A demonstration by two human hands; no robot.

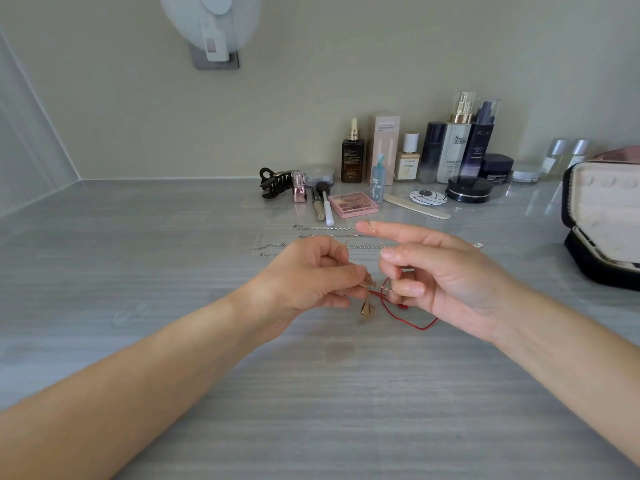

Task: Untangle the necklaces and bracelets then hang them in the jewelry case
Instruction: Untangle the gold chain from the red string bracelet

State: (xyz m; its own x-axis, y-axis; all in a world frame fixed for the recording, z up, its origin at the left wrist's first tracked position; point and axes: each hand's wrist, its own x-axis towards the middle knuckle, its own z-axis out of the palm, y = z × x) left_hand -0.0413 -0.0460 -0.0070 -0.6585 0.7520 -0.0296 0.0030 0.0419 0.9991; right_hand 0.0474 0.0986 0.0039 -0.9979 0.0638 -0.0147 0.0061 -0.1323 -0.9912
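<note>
The gold necklace (pixel 367 309) and the red cord bracelet (pixel 420 328) are hanging tangled between both hands, just above the table (pixel 311 393). The left hand (pixel 304 278) is pinching the gold chain with curled fingers. The right hand (pixel 450 282) is pinching it too, with the index finger stretched out. Silver chains (pixel 325 228) are lying just behind, and the open jewelry case (pixel 588 261) is standing far right.

Centre: left hand (pixel 311 275) and right hand (pixel 443 278) close together above the worktop (pixel 311 393), both pinching the tangled chain (pixel 372 282) between them.
Below the fingers: pendant (pixel 367 308), cord bracelet (pixel 415 325) to its right.
Behind the hands: loose chains (pixel 325 228) side by side on the worktop.
Far back: bottles (pixel 457 143) in a row along the wall; hair claw (pixel 275 181) left of them; eyeshadow palette (pixel 352 204) and nail file (pixel 415 206) before them.
Right edge: jewelry case (pixel 588 258), open, on the worktop.
</note>
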